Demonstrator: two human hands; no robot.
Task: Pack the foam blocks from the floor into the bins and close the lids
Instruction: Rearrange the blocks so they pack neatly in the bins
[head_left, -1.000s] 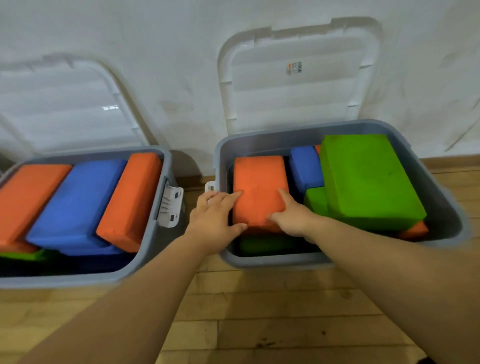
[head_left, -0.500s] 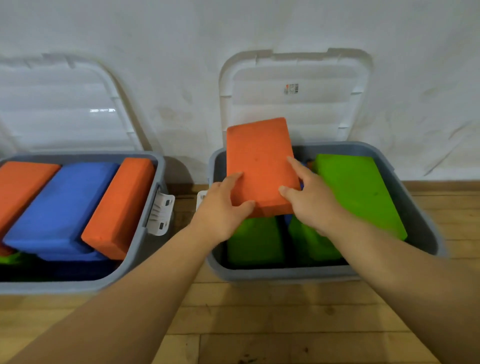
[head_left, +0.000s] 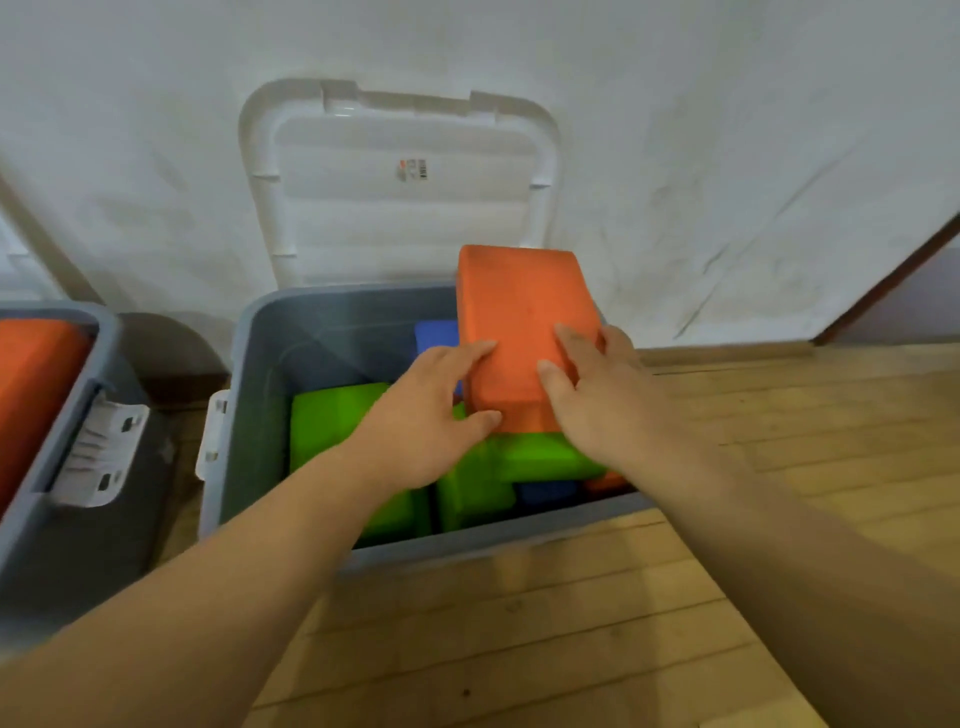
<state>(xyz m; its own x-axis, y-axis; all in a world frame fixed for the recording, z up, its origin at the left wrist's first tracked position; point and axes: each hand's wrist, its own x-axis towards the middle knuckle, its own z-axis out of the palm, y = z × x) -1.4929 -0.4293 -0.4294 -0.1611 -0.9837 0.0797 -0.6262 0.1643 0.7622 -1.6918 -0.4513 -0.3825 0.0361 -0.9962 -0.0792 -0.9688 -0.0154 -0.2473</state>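
You held the orange block in both hands over the right-hand part of the grey bin. Your left hand gripped its near left corner, thumb on the end face and forefinger curled onto the top. Your right hand clasped the right edge with fingers laid over the top; its thumb was hidden, so I could not tell how firm that side was. The block was tilted, far end up, and seemed clear of the pile beneath.

The main risk was placement. The block hung over the bin's right side, whose rim your hand hid. Had you lowered it there, it could have caught on the rim and slid out onto the floor.

The second risk was height. The green blocks lay at uneven levels, with a blue block behind them, and the right side looked fuller than the far left, where bare wall showed. An orange block set on the high side would likely have sat above the rim and stopped the lid from shutting. Pressing foam down would not have cured that, since it springs back.

The lid stood open, leaning on the wall just behind the block's raised end. A knock from that end could have tipped it down onto your hands.
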